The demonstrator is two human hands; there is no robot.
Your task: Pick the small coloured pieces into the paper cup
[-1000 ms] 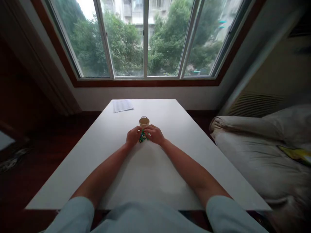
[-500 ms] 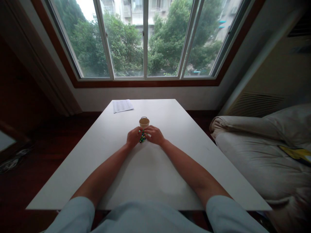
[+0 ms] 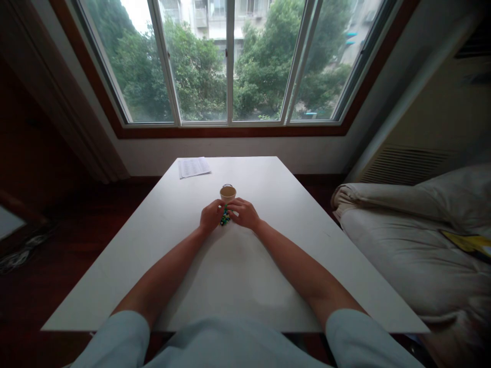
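Note:
Both my hands rest on the white table, close together just in front of a small tan cup. Between them lies a little heap of green and blue beads. My left hand is curled, its fingertips pinched at the left of the heap. My right hand is curled too, with its fingers bent down onto the right side of the beads. What each hand's fingertips hold is too small to make out.
A printed sheet of paper lies at the table's far left corner. A wide window fills the wall beyond. A cushioned sofa stands to the right of the table, dark wood floor to the left.
The bead heap looks smaller and tighter than a second ago as my hands have closed in on it. Otherwise little has moved.

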